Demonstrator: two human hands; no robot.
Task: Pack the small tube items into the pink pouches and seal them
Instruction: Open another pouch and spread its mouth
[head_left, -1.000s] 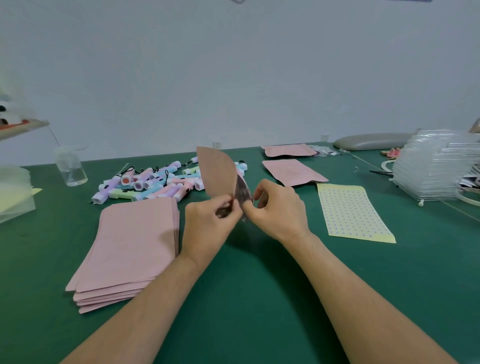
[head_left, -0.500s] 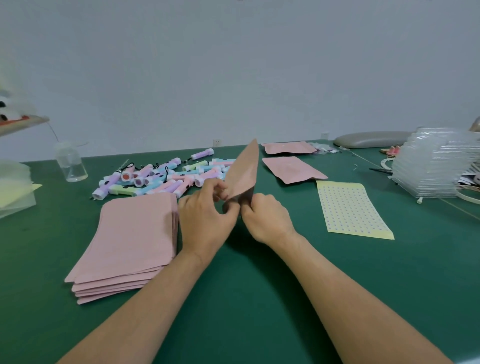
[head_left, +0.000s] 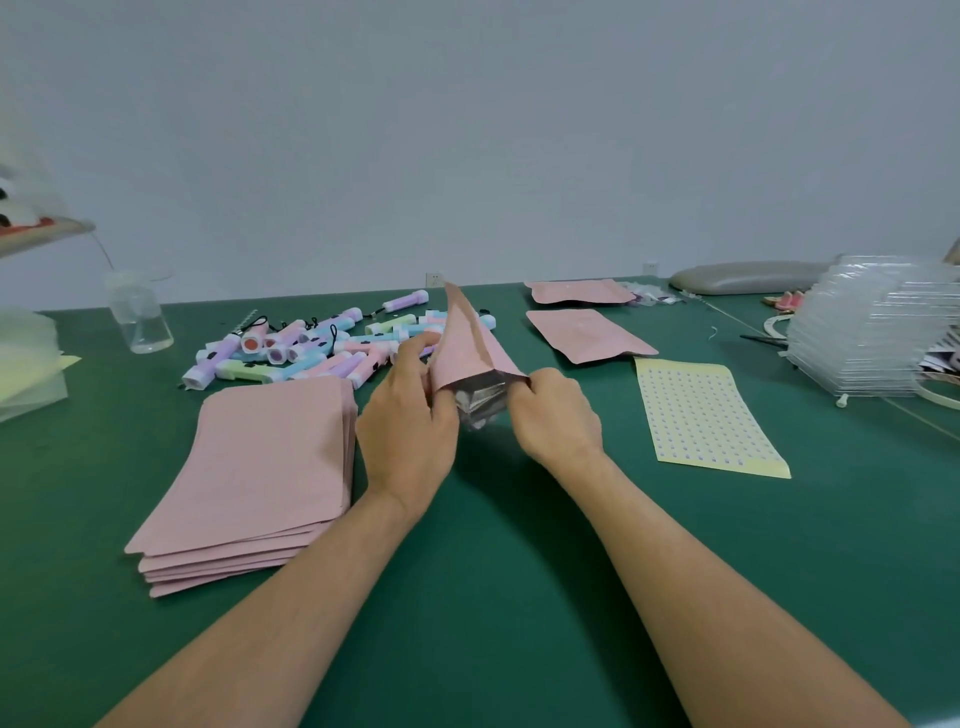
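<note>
The pink pouch (head_left: 467, 343) is pinched at its mouth by the left hand (head_left: 410, 431) and the right hand (head_left: 553, 415), and the silver lining is exposed. Light, thin and crinkly, it is judged best gripped by the mouth edges. Pastel tubes (head_left: 311, 348) are piled just behind, and flat pouches (head_left: 260, 467) are stacked at left. No writing can be read, even on the dotted sticker sheet (head_left: 701, 415).

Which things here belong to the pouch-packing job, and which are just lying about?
In the job: open pouch, held by left hand and right hand; pouch stack; tube pile; two laid-down pouches.
Lying about: clear bottle; stack of clear trays; grey pad; sticker sheet, though it may serve for sealing.
</note>
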